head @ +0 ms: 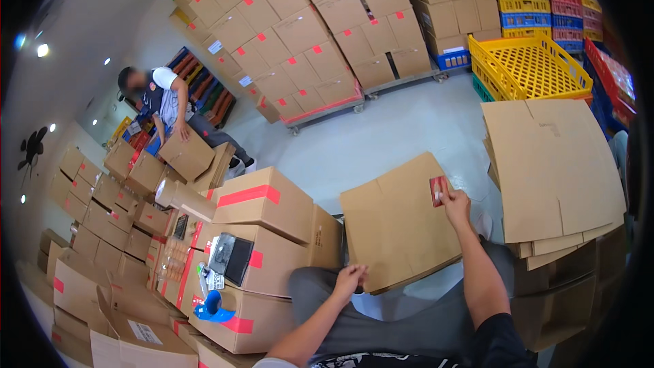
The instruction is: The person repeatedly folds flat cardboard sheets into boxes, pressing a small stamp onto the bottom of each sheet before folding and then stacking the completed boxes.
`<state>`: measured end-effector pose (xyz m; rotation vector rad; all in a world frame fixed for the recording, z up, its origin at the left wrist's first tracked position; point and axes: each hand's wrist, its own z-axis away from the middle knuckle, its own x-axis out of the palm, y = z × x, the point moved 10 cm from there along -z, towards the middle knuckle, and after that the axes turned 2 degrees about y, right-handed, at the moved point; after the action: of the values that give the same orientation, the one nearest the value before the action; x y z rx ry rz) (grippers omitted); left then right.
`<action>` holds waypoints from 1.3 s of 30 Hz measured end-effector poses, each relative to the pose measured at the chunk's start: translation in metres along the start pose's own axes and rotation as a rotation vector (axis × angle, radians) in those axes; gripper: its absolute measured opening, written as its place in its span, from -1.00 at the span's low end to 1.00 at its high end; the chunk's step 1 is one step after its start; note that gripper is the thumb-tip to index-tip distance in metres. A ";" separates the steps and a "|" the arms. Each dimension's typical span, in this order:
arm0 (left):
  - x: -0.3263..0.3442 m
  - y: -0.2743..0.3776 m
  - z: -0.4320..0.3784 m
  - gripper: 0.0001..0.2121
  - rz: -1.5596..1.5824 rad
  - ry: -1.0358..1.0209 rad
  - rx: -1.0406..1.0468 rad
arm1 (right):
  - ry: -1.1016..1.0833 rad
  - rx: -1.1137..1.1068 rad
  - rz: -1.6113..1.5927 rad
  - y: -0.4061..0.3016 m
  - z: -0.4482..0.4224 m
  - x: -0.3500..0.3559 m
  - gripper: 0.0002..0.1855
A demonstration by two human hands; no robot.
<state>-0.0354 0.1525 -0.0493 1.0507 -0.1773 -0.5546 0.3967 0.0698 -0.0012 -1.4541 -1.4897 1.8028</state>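
Observation:
A stack of flat cardboard sheets [396,225] lies in front of my knees, slightly tilted. My right hand [456,207] pinches a small red packet [437,191] with a pale patch on its face, over the sheets' right edge. Close by the near left corner of the stack is my left hand [350,282], its fingers curled. Whether those fingers touch or grip the cardboard is hard to tell. On closed boxes to my left are a blue tape dispenser [214,306], a black flat pouch or case [232,259] and a green-and-white pen-like item [203,273].
A second pile of flattened cartons [549,174] stands at my right, with a yellow plastic crate [536,71] behind it. Taped cartons [301,36] tower on wheeled dollies [327,112] across the floor. A co-worker [171,97] handles a carton [186,151] at the far left.

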 end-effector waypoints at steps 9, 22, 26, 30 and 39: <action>0.075 0.009 0.024 -0.72 -0.419 -0.238 0.384 | -0.377 -0.128 0.012 -0.052 0.076 0.045 -0.73; 0.123 -0.016 0.015 -0.60 -0.793 -0.512 0.447 | -0.602 -0.535 -0.228 -0.285 0.160 0.136 -0.73; 0.124 -0.028 -0.004 -0.66 -0.671 -0.472 0.376 | -0.778 -0.785 -0.252 -0.384 0.220 0.175 -0.76; 0.125 -0.064 -0.025 -0.63 -0.711 -0.379 0.561 | -0.909 -1.146 -0.347 -0.482 0.306 0.201 -0.77; 0.144 -0.005 0.009 -0.63 -0.723 -0.450 0.497 | -0.968 -1.570 -0.134 -0.493 0.375 0.252 -0.74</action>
<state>0.0814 0.0696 -0.0662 1.4628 -0.3439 -1.4580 -0.1766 0.2688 0.2796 -0.6334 -3.8227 1.0267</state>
